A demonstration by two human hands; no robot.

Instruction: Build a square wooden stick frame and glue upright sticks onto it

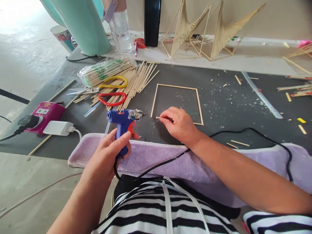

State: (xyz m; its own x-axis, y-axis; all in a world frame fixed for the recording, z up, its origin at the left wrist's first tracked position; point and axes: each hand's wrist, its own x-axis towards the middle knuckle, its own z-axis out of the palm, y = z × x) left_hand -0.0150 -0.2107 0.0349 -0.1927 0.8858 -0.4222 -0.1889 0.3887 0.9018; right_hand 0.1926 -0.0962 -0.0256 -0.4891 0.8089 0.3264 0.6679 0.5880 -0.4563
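Note:
My left hand (117, 143) is wrapped round the handle of a blue hot glue gun (123, 120), its foil-covered nozzle pointing right. Just right of the nozzle, my right hand (179, 123) pinches a thin wooden stick (158, 118) whose end shows at the fingertips. Most of that stick is hidden under the hand. Beyond the hand lies a square frame of wooden sticks (177, 86) flat on the dark table; three sides show plainly, and the near side is partly covered by my hand. A fine glue thread hangs near the pinched end.
Scissors (113, 99) lie on loose sticks (136, 83) beside a bagged bundle (107, 70). A pink power adapter (46, 115) sits left. Two stick models (185, 32), a phone (152, 22) and a water bottle (120, 31) stand behind. A black cord (161, 165) crosses the lilac cloth (151, 152).

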